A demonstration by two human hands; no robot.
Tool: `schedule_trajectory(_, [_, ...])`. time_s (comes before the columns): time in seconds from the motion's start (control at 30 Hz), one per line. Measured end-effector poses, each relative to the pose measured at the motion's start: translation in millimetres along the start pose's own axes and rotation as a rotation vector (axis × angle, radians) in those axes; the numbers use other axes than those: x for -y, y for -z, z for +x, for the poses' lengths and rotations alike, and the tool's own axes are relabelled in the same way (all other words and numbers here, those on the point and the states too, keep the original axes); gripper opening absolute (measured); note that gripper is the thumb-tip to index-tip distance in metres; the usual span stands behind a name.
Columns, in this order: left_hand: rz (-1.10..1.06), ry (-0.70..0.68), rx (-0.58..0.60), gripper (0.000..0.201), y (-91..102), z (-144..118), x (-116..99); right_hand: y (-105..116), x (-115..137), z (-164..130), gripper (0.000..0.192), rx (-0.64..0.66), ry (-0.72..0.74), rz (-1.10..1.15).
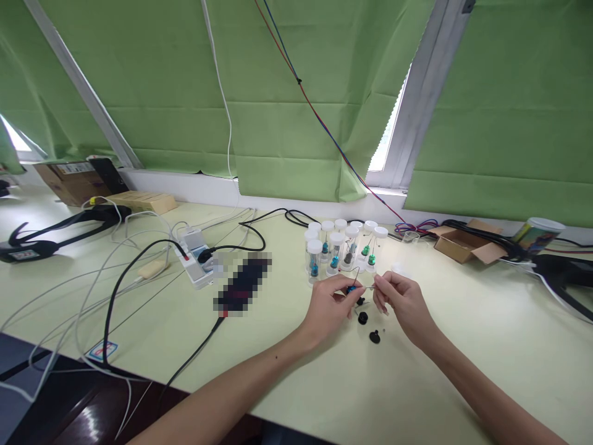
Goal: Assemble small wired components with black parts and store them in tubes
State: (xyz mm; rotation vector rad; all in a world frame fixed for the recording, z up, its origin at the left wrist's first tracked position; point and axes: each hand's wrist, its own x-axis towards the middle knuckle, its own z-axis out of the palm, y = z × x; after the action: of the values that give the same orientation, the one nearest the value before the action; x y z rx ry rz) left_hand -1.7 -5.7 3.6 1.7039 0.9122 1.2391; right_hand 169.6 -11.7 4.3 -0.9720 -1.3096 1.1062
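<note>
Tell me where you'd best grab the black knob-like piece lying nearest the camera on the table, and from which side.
Take the black piece by its raised centre stub, coming straight down from above with two fingers. It appears to rest flat on its wider base on the table, clear of the two other black pieces, with both hands busy behind it.

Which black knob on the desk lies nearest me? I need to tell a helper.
On the pale green desk, look just below the two hands, left hand and right hand. Three small black knobs lie there; the nearest black knob is lowest and furthest right.
</note>
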Motion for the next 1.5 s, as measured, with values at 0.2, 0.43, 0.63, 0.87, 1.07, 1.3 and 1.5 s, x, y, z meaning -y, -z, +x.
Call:
schedule_trajectory(0.2, [0.022, 0.010, 0.011, 0.027, 0.1, -0.9, -2.4, 0.4, -1.2, 1.3, 0.044, 0.014, 0.012, -0.063])
schedule_trajectory(0.43, [0.043, -0.008, 0.048, 0.027, 1.4, -1.7, -1.2, 0.8, -3.6, 1.1, 0.044, 0.057, -0.010, -0.133])
schedule_trajectory(0.63, [0.118, -0.053, 0.051, 0.028, 3.0, -1.0, 0.1, 1.2, -4.9, 2.2, 0.046, 0.072, -0.054, -0.092])
schedule_trajectory(0.87, [0.216, -0.118, 0.038, 0.028, 3.8, -0.5, -1.3, 3.7, -11.3, 5.1, 0.046, 0.097, -0.159, -0.005])
schedule_trajectory(1.07, [0.241, -0.152, 0.012, 0.023, 3.6, 0.4, -0.5, 4.0, -11.2, 5.9, 0.048, 0.106, -0.201, 0.008])
schedule_trajectory(1.3, [0.260, -0.194, 0.006, 0.021, 3.3, 0.3, -1.3, 5.6, -11.7, 5.0, 0.048, 0.122, -0.225, 0.000])
schedule_trajectory(1.5, [0.247, -0.118, 0.000, 0.028, 1.9, 1.8, -0.5, 1.3, -11.2, 4.0, 0.049, 0.031, -0.177, -0.036])
